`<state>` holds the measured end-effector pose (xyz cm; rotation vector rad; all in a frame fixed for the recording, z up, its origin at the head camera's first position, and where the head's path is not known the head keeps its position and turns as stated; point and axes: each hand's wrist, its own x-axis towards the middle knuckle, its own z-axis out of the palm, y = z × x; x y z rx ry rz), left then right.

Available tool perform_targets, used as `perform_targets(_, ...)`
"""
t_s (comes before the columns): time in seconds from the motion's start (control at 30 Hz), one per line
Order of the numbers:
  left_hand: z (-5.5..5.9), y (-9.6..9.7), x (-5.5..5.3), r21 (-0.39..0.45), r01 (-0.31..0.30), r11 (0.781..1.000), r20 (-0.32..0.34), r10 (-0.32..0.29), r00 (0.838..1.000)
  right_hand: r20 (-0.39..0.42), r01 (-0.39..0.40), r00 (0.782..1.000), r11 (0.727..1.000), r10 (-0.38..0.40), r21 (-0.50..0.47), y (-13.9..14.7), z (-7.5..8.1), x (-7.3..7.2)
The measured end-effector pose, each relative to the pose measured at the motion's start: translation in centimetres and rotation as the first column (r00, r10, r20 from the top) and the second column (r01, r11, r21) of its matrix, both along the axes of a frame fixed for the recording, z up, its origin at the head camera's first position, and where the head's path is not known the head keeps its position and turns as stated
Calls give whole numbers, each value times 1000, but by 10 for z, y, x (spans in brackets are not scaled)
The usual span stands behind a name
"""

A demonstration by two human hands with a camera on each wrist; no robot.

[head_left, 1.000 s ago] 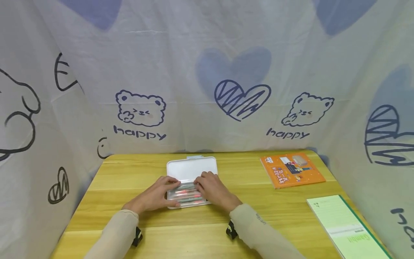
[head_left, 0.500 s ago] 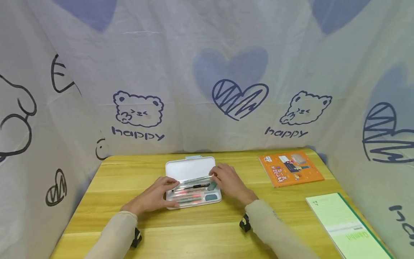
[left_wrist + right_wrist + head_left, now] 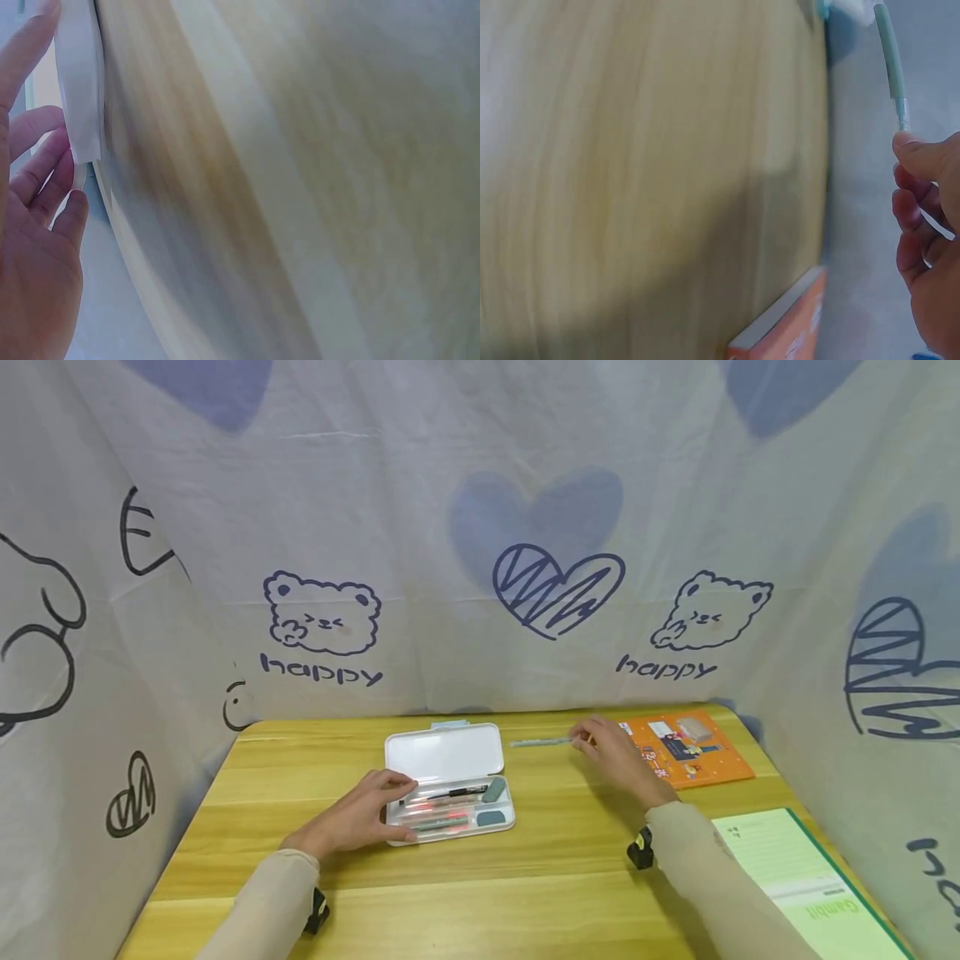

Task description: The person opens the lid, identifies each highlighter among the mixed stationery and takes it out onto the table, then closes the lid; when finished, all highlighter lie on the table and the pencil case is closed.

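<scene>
An open white pencil case (image 3: 444, 755) lies on the table with its lid tipped back. Inside its tray are a black pen (image 3: 463, 792), several other slim pens and two grey-green eraser-like pieces. My left hand (image 3: 363, 814) holds the case by its left side, thumb at the front edge; in the left wrist view, fingers curl at the white case edge (image 3: 79, 82). Between thumb and fingertips, my right hand (image 3: 611, 756) pinches one end of a slim grey-green pen (image 3: 542, 742), right of the case. The right wrist view shows its green section (image 3: 889, 56) and a clear part near the fingers.
An orange book (image 3: 705, 768) lies at the table's back right, partly behind the right hand. Nearer on the right is a pale green notepad (image 3: 795, 860), partly covered by the right forearm. A printed cloth (image 3: 435, 610) surrounds the table (image 3: 450, 902) at the back and sides.
My right hand has lifted the grey-green pen out of the case and carried it right, toward the orange book. The left hand stays on the case.
</scene>
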<state>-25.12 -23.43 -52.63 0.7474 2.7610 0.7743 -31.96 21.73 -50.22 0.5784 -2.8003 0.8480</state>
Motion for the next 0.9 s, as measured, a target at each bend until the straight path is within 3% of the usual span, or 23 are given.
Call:
perform_targets(0.23, 0, -1, -1, 3, 15, 1000, -7, -15, 1000, 112, 22, 994, 1000, -22, 3, 8, -15, -8)
perform_targets(0.53, -2, -1, -2, 2, 25, 1000, -23, -25, 999, 187, 32, 981, 998, -43, 60, 8, -27, -12)
perform_targets(0.9, 0, 0, -1, -6, 17, 1000, -18, -17, 1000, 190, 54, 979, 995, -69, 83, 7, -32, -14)
